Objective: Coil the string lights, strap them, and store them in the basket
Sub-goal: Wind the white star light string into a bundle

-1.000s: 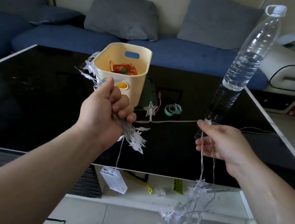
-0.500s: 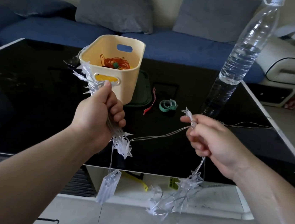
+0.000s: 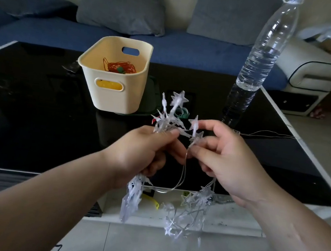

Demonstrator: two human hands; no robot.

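As hands [image 3: 142, 153] [image 3: 225, 162] clutch star lights [image 3: 178, 101], wire [image 3: 183, 170] looping

Open black tabletop [image 3: 27, 121] is seen at the left. The far centre is blocked by a cream basket [image 3: 120, 99], the far right by a tall water bottle [image 3: 257, 67]; a gap is seen between them.

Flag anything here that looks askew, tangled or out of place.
The uncoiled part of the string lights hangs in a loose tangle below the right hand, past the front edge of the table. Their thin wire trails across it toward the right edge. The water bottle looks tilted, possibly lens distortion.
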